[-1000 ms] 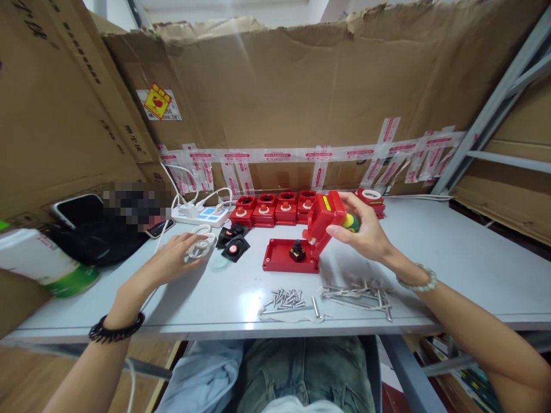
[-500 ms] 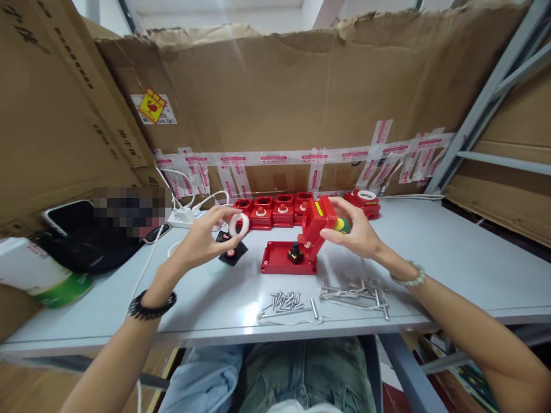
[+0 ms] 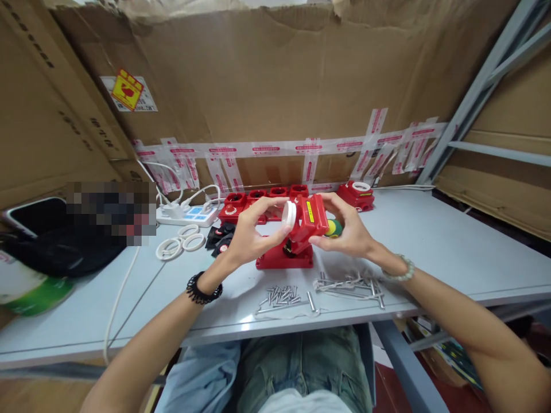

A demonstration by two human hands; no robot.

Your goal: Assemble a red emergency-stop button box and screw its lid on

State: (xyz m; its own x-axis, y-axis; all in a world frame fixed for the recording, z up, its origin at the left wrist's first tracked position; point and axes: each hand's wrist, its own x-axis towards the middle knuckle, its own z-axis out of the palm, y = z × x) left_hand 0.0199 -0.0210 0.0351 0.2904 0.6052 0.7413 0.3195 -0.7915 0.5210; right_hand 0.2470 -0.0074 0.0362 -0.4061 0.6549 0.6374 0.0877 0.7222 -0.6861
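Between the thumb and fingers of my left hand [image 3: 253,235] is a white ring [image 3: 289,214], held upright against or close beside a red housing cover [image 3: 312,217]; whether they touch I cannot tell. My right hand [image 3: 348,229] grips that cover, tilted, from its right side. A green and yellow knob or handle [image 3: 334,228] shows beside the right palm. Under the cover stands a red base box [image 3: 284,259], with a dark part inside it mostly hidden by the cover and my left hand.
Loose white rings [image 3: 169,249] and black parts [image 3: 220,236] lie left. Screws [image 3: 283,295] and metal rods [image 3: 350,285] rest near the front edge. Several red housings [image 3: 235,207] line the back; another red housing [image 3: 356,196] stands right. A power strip [image 3: 193,215] sits back left.
My left hand has carried the white ring rightward to the red cover. The cover has shifted slightly left and turned in my right hand. The view has tilted down a little.
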